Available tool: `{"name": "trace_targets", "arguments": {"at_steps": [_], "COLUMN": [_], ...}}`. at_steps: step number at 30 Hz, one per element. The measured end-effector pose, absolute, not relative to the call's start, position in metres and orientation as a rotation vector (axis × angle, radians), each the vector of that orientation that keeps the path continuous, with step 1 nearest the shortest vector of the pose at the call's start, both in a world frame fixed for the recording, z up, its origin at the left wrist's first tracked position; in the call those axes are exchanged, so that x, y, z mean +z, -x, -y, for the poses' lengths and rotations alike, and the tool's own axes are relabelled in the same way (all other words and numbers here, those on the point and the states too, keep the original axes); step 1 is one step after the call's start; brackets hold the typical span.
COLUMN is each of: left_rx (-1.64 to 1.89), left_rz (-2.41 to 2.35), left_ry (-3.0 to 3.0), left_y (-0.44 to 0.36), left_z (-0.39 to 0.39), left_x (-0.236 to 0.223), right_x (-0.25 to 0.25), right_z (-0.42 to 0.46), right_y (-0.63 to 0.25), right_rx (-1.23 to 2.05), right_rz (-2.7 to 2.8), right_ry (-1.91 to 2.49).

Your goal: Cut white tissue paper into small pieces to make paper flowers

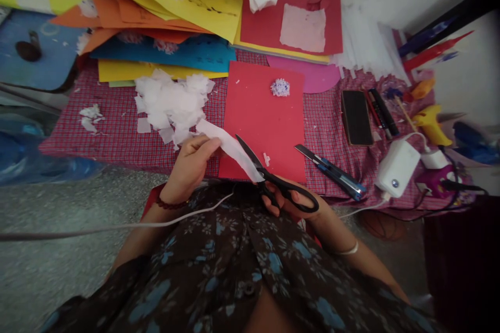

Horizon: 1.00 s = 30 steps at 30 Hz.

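Note:
My left hand [195, 161] pinches a strip of white tissue paper [230, 146] near its far left end. The strip slants down to the right, its lower end at the blades of black-handled scissors [255, 160]. My right hand [287, 199] has its fingers through the scissors' handles; the blades point up and to the left. Beneath lies a red sheet of card [261, 114] with a small white and purple paper flower [280, 87] and a few paper scraps on it. A heap of cut white tissue pieces [172, 101] sits just beyond my left hand.
Right of the card lie a blue box cutter [332, 171] with its blade out, a phone [357, 117], pens [380, 112] and a white power bank [398, 165]. Stacked coloured cards [164, 57] fill the back left. A white cable [117, 229] crosses my lap.

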<state>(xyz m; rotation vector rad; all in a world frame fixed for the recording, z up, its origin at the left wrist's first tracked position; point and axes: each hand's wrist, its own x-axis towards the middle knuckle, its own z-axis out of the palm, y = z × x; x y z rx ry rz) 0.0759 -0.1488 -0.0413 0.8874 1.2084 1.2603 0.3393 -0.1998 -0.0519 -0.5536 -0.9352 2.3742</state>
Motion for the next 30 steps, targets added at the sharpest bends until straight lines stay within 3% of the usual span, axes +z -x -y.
{"name": "trace_targets", "arguments": {"at_steps": [18, 30], "left_rx": [0.989, 1.055], "left_rz": [-1.217, -1.028], "left_ry": [-1.083, -0.872], "left_y": [-0.086, -0.092], "left_z": [0.157, 0.160], "left_x": [-0.027, -0.021], "right_x": [-0.057, -0.055], "right_z": [0.201, 0.203], "right_y": [-0.327, -0.315], "right_rx": [2.328, 2.188], "right_rz": [0.977, 1.079], "right_ry": [0.567, 0.605]}}
